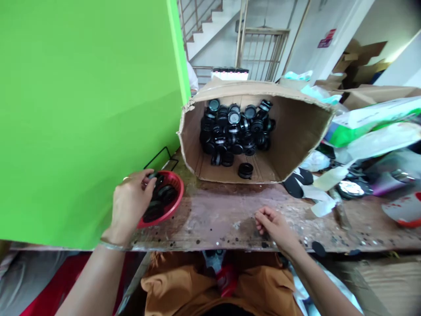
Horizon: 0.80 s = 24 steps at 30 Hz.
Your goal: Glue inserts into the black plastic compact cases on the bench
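My left hand [130, 199] reaches over the left side of a red plastic basket [179, 204]. Its thumb and fingers close on a black round cap-like part [155, 179]. More black round parts [167, 194] lie inside the basket, some of them covered by the hand. Above the front of the wooden bench, my right hand [271, 223] has its fingers curled together; whether anything small is inside them is hidden. Between and beyond the hands, a cardboard box [301, 131] lies with its opening towards me, holding a heap of black round parts [233, 117]. One single part [245, 170] sits near its front lip.
A tall green panel [88, 109] borders the left side. On the right of the bench [217, 210] are black discs [292, 184], a small squeeze bottle [332, 175], a roll of tape [353, 188] and plastic bags [388, 131]. Small dark dots litter the bench's front edge.
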Available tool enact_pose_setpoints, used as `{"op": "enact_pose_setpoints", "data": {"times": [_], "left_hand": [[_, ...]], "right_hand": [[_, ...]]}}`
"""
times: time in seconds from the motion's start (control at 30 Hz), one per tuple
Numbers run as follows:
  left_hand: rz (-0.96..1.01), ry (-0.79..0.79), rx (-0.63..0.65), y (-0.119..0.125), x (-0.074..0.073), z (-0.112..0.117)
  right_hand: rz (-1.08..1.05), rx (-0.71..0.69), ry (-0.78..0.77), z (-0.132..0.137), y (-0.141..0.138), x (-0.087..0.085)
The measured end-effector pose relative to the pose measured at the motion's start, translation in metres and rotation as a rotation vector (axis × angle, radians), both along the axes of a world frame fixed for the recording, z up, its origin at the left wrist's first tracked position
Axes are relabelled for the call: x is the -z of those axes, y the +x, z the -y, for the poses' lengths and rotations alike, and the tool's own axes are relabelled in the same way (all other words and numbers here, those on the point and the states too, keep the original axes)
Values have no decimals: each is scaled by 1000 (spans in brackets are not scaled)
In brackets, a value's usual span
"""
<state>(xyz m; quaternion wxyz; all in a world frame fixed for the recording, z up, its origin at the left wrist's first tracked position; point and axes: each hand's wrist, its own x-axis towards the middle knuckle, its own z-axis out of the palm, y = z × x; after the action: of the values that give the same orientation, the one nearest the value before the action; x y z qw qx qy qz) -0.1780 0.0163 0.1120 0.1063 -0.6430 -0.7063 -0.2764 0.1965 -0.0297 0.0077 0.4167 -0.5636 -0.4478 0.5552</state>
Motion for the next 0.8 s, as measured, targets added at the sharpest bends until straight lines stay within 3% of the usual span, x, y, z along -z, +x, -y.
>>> {"op": "enact_pose_setpoints", "data": {"times": [0.1, 0.23, 0.3, 0.37, 0.47, 0.6, 0.7, 0.8], "left_hand": [[218, -12, 176, 43, 14, 15], [427, -272, 553, 123, 51, 33], [514, -382, 642, 155, 70, 31], [603, -394, 656, 176, 83, 18], [664, -349, 627, 189, 88, -11], [666, -292, 567, 184, 84, -34], [715, -372, 589, 175, 86, -28], [743, -498, 638, 169, 91, -8]], "right_hand": [[130, 8, 98, -14, -6, 0], [493, 94, 454, -68, -7, -7], [609, 169, 536, -104, -8, -10], [628, 192, 520, -136, -10, -10], [587, 149, 453, -159, -14, -9], [515, 63, 457, -131, -21, -7], [376, -156, 506, -99, -23, -8], [335, -220, 527, -99, -22, -11]]}}
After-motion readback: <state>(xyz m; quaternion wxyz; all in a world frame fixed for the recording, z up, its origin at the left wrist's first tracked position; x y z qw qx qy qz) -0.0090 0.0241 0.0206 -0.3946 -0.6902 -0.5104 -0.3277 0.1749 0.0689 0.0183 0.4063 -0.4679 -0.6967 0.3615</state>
